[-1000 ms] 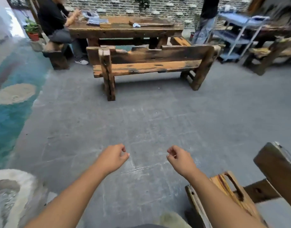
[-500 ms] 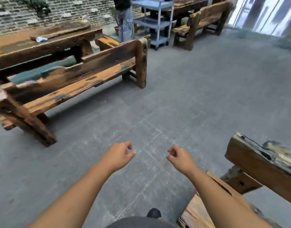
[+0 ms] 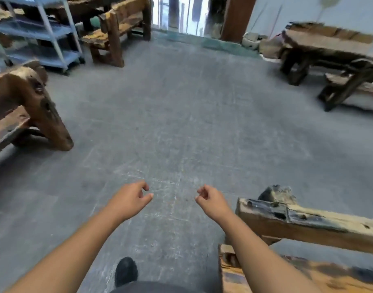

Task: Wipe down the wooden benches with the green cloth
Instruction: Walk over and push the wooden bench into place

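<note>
Two bare hands hang out in front over a grey floor (image 3: 181,115) of rough, scuffed concrete scored with faint pale lines. The left hand (image 3: 129,199) has its fingers loosely curled with thumb and forefinger nearly meeting, and it grips nothing; the right hand (image 3: 211,200) is curled the same way, fingertips drawn in toward the palm and empty. No green cloth can be seen anywhere in view. The nearest bench (image 3: 308,227) stands just beside the right forearm, at the lower right: a thick, squared backrest beam of weathered wood, dark-stained and chipped at its blunt end, with its long axis running from that end away to the right, and an orange-grained seat plank below it. A second bench (image 3: 33,106) sits at the left edge, heavy and knotty, its slanted brown leg splayed onto the floor. A third bench (image 3: 118,28) stands farther off at the upper left, next to a pale blue shelved cart (image 3: 39,32). At the far right is a dark, rough-hewn table (image 3: 327,43). A black shoe (image 3: 126,270) points forward at the bottom.
</note>
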A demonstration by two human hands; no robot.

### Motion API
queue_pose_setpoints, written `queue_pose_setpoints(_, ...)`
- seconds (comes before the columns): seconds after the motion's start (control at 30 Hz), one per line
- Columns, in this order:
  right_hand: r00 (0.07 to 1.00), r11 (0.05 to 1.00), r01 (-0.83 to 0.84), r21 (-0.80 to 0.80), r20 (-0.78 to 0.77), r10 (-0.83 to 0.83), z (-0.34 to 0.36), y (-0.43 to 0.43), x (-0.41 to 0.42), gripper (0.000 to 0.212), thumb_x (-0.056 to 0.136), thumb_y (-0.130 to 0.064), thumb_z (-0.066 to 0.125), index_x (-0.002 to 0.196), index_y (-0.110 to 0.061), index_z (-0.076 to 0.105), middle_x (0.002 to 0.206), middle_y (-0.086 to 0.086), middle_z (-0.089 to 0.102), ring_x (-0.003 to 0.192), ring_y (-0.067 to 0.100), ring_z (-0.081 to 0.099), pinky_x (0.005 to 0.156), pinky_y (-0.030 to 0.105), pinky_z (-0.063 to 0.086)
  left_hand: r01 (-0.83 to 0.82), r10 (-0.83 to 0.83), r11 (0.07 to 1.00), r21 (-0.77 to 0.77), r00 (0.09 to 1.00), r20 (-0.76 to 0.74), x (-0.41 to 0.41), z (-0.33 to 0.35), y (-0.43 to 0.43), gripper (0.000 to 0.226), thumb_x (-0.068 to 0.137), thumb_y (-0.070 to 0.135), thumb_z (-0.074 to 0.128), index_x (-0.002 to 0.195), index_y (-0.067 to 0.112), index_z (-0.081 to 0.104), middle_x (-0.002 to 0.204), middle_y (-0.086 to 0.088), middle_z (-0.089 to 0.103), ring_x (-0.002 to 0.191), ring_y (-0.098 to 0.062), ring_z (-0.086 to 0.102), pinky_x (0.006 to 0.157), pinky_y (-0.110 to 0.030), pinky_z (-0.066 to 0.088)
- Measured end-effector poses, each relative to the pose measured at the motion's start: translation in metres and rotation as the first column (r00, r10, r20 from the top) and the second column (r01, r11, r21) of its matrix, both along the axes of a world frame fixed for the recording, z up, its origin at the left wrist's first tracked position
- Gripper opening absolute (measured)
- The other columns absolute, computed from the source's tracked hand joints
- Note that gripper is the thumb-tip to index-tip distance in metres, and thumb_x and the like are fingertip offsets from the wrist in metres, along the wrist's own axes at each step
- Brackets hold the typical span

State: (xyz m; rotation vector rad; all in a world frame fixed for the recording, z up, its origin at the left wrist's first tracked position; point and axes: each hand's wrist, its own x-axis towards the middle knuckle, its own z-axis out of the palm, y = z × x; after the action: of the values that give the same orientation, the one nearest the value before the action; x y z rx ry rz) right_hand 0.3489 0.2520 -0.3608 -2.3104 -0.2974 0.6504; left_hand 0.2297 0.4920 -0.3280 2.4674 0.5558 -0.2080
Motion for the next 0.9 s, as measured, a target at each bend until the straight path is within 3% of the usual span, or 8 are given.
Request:
queue_pose_setpoints(0.17, 0.968, 0.967, 0.251, -0.037, 0.009, -0.251, 0.020, -0.003, 0.049, 0.026, 0.090, -0.031, 0.062, 0.112, -0.017, 0.062, 0.101, 0.001, 0.064, 0.098, 0.021, 0.062, 0.084, 0.033, 0.047, 0.249, -0.249, 0.969, -0.001, 0.968, 0.021, 0.128, 0.017, 0.032, 0.022, 0.091, 0.037, 0.064, 0.105, 0.020, 0.061, 0.077, 0.005, 0.062, 0.076, -0.017, 0.060, 0.070, -0.033, 0.046)
queue_pose_setpoints(0.2, 0.935, 0.934, 0.356, -0.041, 0.005, -0.356, 0.021, -0.012, 0.066, 0.026, 0.090, -0.031, 0.062, 0.113, -0.017, 0.062, 0.101, -0.001, 0.064, 0.098, 0.020, 0.062, 0.083, 0.031, 0.046, 0.359, -0.360, 0.933, 0.016, 0.933, 0.020, 0.174, 0.019, 0.029, 0.023, 0.092, 0.037, 0.064, 0.106, 0.018, 0.061, 0.078, 0.004, 0.063, 0.077, -0.018, 0.060, 0.070, -0.033, 0.045)
queue_pose_setpoints(0.27, 0.915, 0.914, 0.403, -0.047, 0.008, -0.403, 0.027, -0.023, 0.072, 0.025, 0.091, -0.030, 0.063, 0.112, -0.017, 0.063, 0.099, -0.002, 0.064, 0.097, 0.018, 0.062, 0.082, 0.029, 0.045, 0.421, -0.421, 0.907, 0.011, 0.906, 0.037, 0.206, 0.027, 0.022, 0.024, 0.093, 0.036, 0.063, 0.107, 0.017, 0.061, 0.079, 0.002, 0.063, 0.077, -0.019, 0.060, 0.066, -0.031, 0.041)
queue_pose_setpoints(0.43, 0.727, 0.728, 0.686, 0.006, 0.038, -0.685, 0.010, -0.084, 0.161, 0.009, 0.092, -0.025, 0.063, 0.099, -0.020, 0.063, 0.092, -0.005, 0.064, 0.093, 0.017, 0.062, 0.083, 0.031, 0.046, 0.696, -0.697, 0.717, 0.046, 0.716, 0.032, 0.362, 0.019, -0.043, 0.024, 0.094, 0.039, 0.060, 0.110, 0.021, 0.061, 0.080, 0.007, 0.062, 0.076, -0.015, 0.056, 0.059, -0.027, 0.037)
queue_pose_setpoints(0.53, 0.612, 0.613, 0.789, 0.046, 0.034, -0.790, -0.005, -0.126, 0.219, 0.005, 0.090, -0.017, 0.066, 0.092, -0.020, 0.062, 0.087, 0.000, 0.065, 0.088, 0.022, 0.062, 0.084, 0.035, 0.048, 0.737, -0.738, 0.675, 0.044, 0.674, 0.032, 0.439, 0.008, -0.090, 0.025, 0.094, 0.036, 0.061, 0.110, 0.018, 0.062, 0.079, 0.005, 0.063, 0.079, -0.018, 0.058, 0.069, -0.029, 0.044)
queue_pose_setpoints(0.6, 0.551, 0.551, 0.833, 0.039, 0.020, -0.834, -0.009, -0.147, 0.241, 0.005, 0.089, -0.015, 0.066, 0.090, -0.019, 0.063, 0.085, 0.000, 0.065, 0.086, 0.022, 0.061, 0.084, 0.036, 0.049, 0.776, -0.776, 0.630, 0.027, 0.630, 0.015, 0.471, 0.001, -0.117, 0.023, 0.094, 0.036, 0.061, 0.109, 0.018, 0.062, 0.078, 0.005, 0.063, 0.077, -0.017, 0.059, 0.066, -0.029, 0.041)
queue_pose_setpoints(0.77, 0.412, 0.411, 0.911, 0.026, -0.020, -0.911, 0.000, -0.196, 0.284, 0.008, 0.091, -0.024, 0.063, 0.084, -0.027, 0.060, 0.085, -0.008, 0.064, 0.077, 0.014, 0.060, 0.068, 0.027, 0.044, 0.908, -0.908, 0.418, 0.005, 0.418, -0.008, 0.559, 0.001, -0.203, 0.024, 0.094, 0.037, 0.059, 0.111, 0.019, 0.060, 0.081, 0.005, 0.066, 0.078, -0.017, 0.059, 0.066, -0.030, 0.040)
queue_pose_setpoints(0.9, 0.248, 0.248, 0.969, -0.009, -0.002, -0.969, 0.007, -0.221, 0.308, 0.009, 0.090, -0.027, 0.063, 0.082, -0.029, 0.061, 0.084, -0.008, 0.066, 0.080, 0.013, 0.061, 0.071, 0.027, 0.045, 0.978, -0.978, 0.206, 0.003, 0.206, 0.030, 0.623, 0.004, -0.280, 0.023, 0.093, 0.035, 0.059, 0.110, 0.019, 0.060, 0.073, 0.008, 0.061, 0.070, -0.012, 0.055, 0.064, -0.030, 0.038)
